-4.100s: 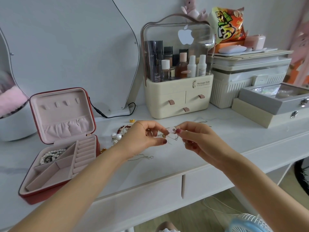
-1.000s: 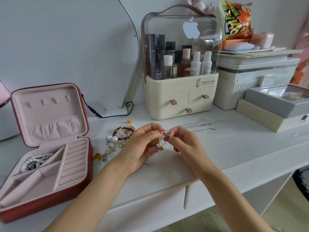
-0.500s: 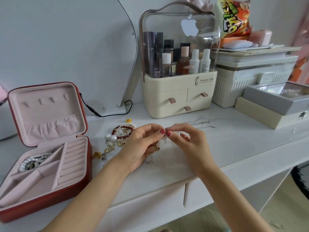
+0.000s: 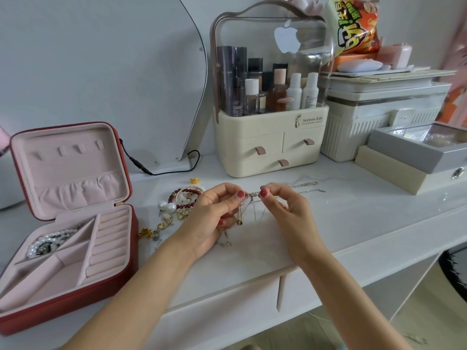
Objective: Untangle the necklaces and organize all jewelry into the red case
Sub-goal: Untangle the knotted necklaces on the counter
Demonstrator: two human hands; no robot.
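Two hands work close together above the white desk. The left hand and the right hand each pinch, between thumb and forefinger, the same small knot of tangled necklaces, and their fingertips are almost touching each other. From the knot several thin chains hang down between the two hands; how many chains there are I cannot tell, but at least one small round gold pendant hangs among them. One more thin silver chain lies on the desk just behind the right hand. To the left of the left hand there is a loose pile of jewelry: one dark red bead bracelet, two big white pearls and some small gold pieces that are too mixed to count. Further left of the hands the one red case stands open, with its lid upright. One pearl strand lies in its back left compartment. Behind the hands stands one cream cosmetic organizer with three drawers.
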